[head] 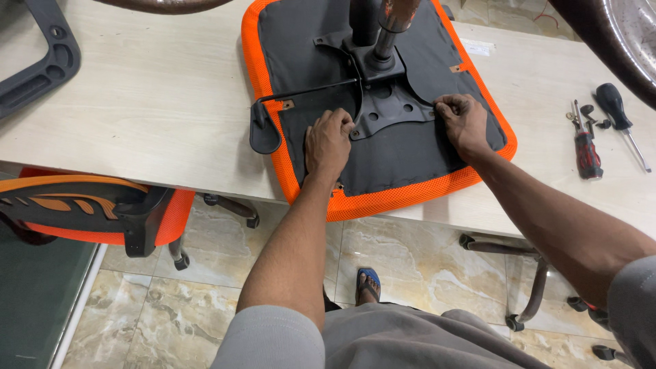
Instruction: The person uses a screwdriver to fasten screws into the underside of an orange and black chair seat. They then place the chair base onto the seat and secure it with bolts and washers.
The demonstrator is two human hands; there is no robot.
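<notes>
A pale wooden table (150,96) fills most of the view, and an upturned orange-edged seat cushion (403,160) lies on it, its near edge hanging over the table's front. A black metal mounting plate (386,109) sits at the cushion's middle, with a gas-lift column (389,31) rising from it toward the camera and blocking part of the far side. A thin lever (307,92) runs left from the plate to a black paddle handle (263,130) at the cushion's edge.

The left hand (328,143) rests on the black underside just beside the plate's left corner, fingers curled together, tips touching the plate's edge. The right hand (463,121) presses at the plate's right corner, fingers bunched tight; what they pinch, if anything, cannot be told.

Under the table at left stands another orange chair (102,212). A black armrest frame (41,58) lies on the table's far left. Well to the right lie a red-and-black screwdriver (586,152), a black-handled screwdriver (618,116) and a few small dark screws (593,117).
</notes>
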